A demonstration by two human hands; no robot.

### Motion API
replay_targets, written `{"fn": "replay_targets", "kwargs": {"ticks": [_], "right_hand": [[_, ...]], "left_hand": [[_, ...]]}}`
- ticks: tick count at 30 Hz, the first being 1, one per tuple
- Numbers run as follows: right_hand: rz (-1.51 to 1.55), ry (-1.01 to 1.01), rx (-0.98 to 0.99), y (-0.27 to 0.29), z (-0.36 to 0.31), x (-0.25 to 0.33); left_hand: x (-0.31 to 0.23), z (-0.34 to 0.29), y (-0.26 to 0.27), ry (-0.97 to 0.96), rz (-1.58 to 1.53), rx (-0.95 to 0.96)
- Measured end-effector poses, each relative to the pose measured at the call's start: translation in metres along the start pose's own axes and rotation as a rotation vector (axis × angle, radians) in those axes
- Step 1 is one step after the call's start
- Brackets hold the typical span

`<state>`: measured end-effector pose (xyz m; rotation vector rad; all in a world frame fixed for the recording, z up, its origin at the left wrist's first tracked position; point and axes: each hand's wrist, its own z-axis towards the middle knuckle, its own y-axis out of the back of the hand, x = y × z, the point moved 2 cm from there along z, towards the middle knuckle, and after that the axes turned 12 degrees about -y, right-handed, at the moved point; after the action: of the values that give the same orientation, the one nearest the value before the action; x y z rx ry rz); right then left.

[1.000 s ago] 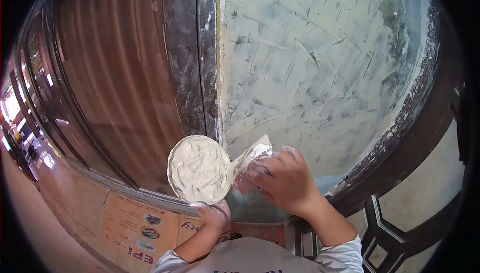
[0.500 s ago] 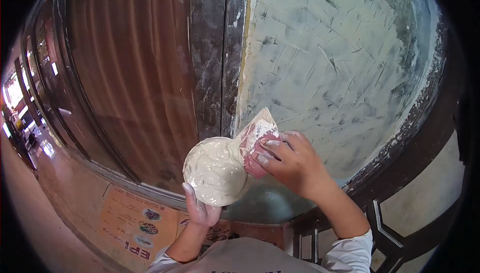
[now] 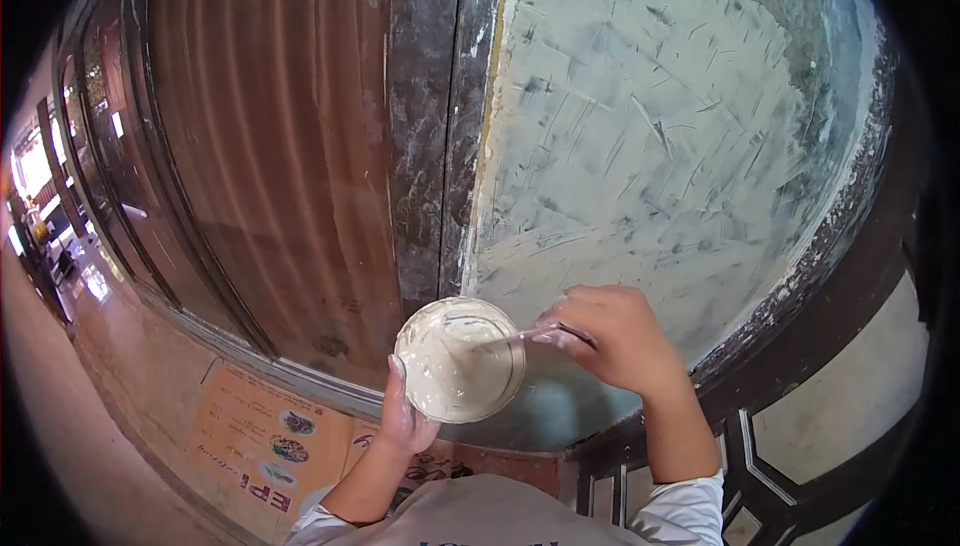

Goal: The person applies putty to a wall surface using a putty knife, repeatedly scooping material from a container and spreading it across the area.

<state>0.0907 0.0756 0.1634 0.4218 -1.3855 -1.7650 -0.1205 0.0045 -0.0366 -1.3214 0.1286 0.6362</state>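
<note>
My left hand (image 3: pixel 405 414) supports a round tub (image 3: pixel 516 378) from its lower left side, thumb up along the rim. Thick off-white putty (image 3: pixel 440 371) lies inside, smeared and glossy. My right hand (image 3: pixel 615 331), dusted with putty at the fingers, grips a putty spreader (image 3: pixel 520 336), seen nearly edge-on. Its blade reaches over the rim, and its tip is in the putty. Behind the tub rises a wall panel (image 3: pixel 640 146) coated with pale, streaky putty.
Left of the panel stand a dark frame (image 3: pixel 425 126) and a brown curtained glass pane (image 3: pixel 270 126). A dark panelled door or frame (image 3: pixel 800 426) is at the right. An orange printed banner (image 3: pixel 250 426) lies low on the left, beside the tiled floor (image 3: pixel 110 356).
The spreader has turned from face-up, with its pink part showing, to edge-on, its blade now dipped in the putty. My right hand has shifted slightly right; the tub has moved slightly right.
</note>
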Motion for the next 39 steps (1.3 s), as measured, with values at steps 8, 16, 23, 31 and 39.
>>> {"fn": "replay_targets", "kwargs": {"ticks": [8,16,23,31,39], "right_hand": [[0.120,-0.311,0.014,-0.015,0.009,-0.023],[0.217,-0.340,-0.082,-0.029,0.009,-0.026],[0.193,-0.280,-0.073,-0.020,0.006,-0.022],[0.181,-0.257,0.029,-0.049,-0.012,-0.025],[0.282,-0.338,-0.162,-0.054,-0.049,-0.052]], "left_hand": [[0.015,-0.007,-0.010,0.005,0.028,-0.016],[0.017,-0.013,-0.014,-0.012,0.074,-0.062],[0.017,-0.013,-0.018,0.039,0.081,-0.077],[0.024,-0.011,-0.021,0.043,0.055,-0.049],[0.026,-0.016,-0.014,0.047,0.114,-0.073]]}}
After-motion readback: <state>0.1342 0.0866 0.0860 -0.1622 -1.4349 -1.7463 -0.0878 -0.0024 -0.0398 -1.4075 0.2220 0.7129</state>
